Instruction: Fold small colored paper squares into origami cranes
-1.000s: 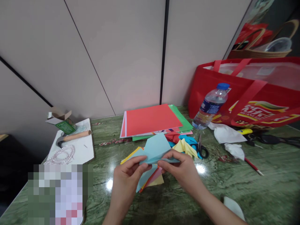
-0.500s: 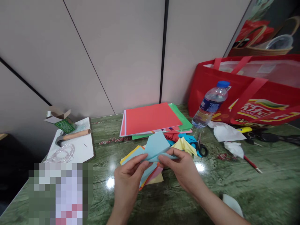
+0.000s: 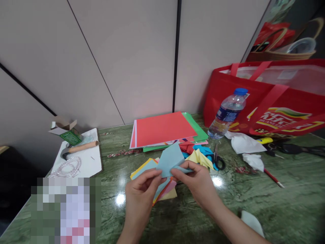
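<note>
While two hands point(image 3: 141, 191) pinch one paper point(image 3: 170, 159), one bottle point(image 3: 227, 114) stands.

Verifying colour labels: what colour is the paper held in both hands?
Light blue; the held paper shows best in the head view.

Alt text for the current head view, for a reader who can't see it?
A person's left hand and right hand hold a folded light-blue paper over a pile of coloured papers on a green table. Behind lies a stack of larger sheets, red on top; to the right are scissors, a water bottle and a red bag.
</note>
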`<state>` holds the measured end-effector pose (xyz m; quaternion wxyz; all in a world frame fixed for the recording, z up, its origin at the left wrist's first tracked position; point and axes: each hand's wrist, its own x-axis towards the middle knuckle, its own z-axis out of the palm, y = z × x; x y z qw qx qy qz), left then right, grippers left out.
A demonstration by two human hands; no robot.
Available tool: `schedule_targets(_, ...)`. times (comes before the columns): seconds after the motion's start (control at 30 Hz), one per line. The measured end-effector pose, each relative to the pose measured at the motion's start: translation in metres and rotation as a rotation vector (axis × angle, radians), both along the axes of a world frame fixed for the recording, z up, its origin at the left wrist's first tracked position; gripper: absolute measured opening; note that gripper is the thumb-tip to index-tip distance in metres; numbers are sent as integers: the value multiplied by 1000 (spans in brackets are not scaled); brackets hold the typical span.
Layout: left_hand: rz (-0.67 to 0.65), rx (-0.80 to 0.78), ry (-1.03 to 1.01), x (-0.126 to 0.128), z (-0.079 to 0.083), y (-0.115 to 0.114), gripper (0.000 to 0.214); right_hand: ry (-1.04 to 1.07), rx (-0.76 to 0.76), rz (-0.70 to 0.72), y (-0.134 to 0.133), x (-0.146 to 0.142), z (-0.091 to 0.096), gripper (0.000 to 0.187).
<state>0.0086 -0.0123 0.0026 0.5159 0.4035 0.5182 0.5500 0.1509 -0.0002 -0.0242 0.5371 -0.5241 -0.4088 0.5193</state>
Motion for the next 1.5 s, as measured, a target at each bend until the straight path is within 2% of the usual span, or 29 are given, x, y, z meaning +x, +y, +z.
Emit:
schedule_targets(0.13, -75, 48, 36, -5, 2, 1, 6, -58, 33, 7, -1, 1, 4, 27)
schedule_targets(0.3, -143, -76, 82, -10, -1, 3, 16, -114, 87, 18, -4, 0, 6, 26)
schedule_targets(0.47, -115, -153, 35, -9, -4, 5, 22, -132, 98, 28, -5, -1, 6, 26)
schedule_targets(1.0, -62, -140, -57, -3, -1, 2, 19, -102, 15, 2, -2, -1, 4, 26)
schedule_targets(1.13, -63, -144, -72, -1, -2, 2, 20, 1, 25, -38, -1, -2, 2, 35)
schedule_targets(1.37, -4, -126, -22, 2, -4, 0, 21, 165, 20, -28, 1, -3, 2, 54)
schedule_targets(1.5, 4, -103, 24, 4, -3, 0, 20, 214, 0, -9, 1, -2, 1, 56)
